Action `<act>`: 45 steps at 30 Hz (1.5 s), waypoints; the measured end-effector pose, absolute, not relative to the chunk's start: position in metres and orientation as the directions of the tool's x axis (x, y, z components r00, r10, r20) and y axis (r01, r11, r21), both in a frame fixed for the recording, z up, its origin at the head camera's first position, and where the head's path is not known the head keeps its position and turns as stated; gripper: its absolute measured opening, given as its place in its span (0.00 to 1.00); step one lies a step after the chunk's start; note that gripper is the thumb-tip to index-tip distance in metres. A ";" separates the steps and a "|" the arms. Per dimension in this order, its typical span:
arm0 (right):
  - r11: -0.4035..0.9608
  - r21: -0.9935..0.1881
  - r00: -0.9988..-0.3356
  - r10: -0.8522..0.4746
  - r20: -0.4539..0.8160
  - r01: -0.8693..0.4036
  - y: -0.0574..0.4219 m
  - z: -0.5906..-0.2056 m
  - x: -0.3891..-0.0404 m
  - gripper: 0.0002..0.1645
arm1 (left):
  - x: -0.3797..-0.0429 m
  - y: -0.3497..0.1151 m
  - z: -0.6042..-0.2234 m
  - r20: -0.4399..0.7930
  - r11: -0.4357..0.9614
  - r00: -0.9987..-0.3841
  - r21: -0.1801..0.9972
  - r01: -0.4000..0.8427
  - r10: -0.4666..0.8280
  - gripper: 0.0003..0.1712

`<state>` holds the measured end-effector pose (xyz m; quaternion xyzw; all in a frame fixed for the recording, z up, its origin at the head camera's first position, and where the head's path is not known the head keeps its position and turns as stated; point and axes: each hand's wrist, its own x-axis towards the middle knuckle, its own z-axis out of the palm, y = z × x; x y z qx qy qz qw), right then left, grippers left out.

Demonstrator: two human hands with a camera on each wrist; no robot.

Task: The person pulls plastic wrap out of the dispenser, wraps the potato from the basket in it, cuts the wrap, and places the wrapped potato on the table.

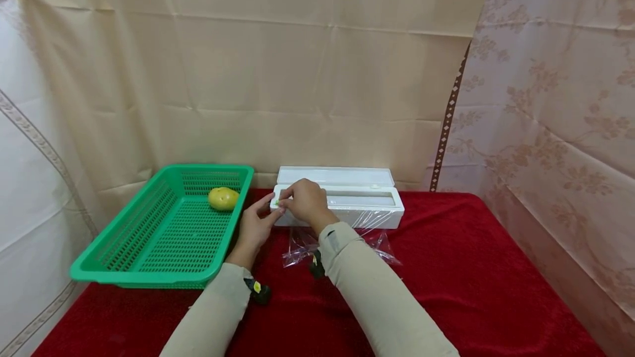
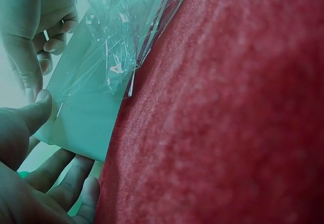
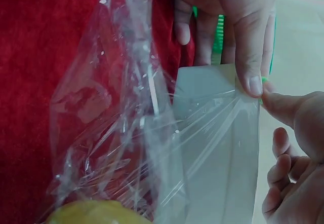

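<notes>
A white cling film box [image 1: 364,218] stands with its lid raised at the back. My left hand [image 1: 254,229] holds the box's left end, the thumb on the top front edge and the fingers around the end. At that same corner my right hand [image 1: 308,201] pinches a small green slider [image 3: 264,78], mostly hidden by the fingertips. Clear cling film [image 3: 101,112] hangs over the box's front and lies crumpled on the cloth. A yellow fruit [image 3: 96,213] shows at the bottom of the right wrist view, partly cut off.
On the left, a green plastic basket [image 1: 119,276] holds one yellow mango-like fruit [image 1: 223,199] near its right wall. Red cloth [image 1: 476,269] covers the table. Beige curtain [image 1: 317,87] hangs right behind the box, and patterned fabric [image 1: 560,153] hangs on the right.
</notes>
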<state>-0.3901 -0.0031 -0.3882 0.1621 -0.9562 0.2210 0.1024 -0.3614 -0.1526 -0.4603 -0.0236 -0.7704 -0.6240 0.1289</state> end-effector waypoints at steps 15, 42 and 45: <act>0.895 -0.294 -0.916 -0.238 0.322 -0.336 -0.006 -0.389 -0.385 0.04 | -0.362 -0.158 -0.458 0.237 0.249 -0.964 0.947 0.203 -0.118 0.33; 0.926 -0.163 -0.883 -0.254 0.395 -0.339 0.008 -0.396 -0.379 0.07 | -0.363 -0.154 -0.458 0.223 0.251 -0.968 0.949 0.189 -0.115 0.33; 0.925 -0.164 -0.883 -0.257 0.392 -0.342 0.009 -0.395 -0.379 0.07 | -0.364 -0.153 -0.458 0.223 0.248 -0.968 0.950 0.188 -0.117 0.33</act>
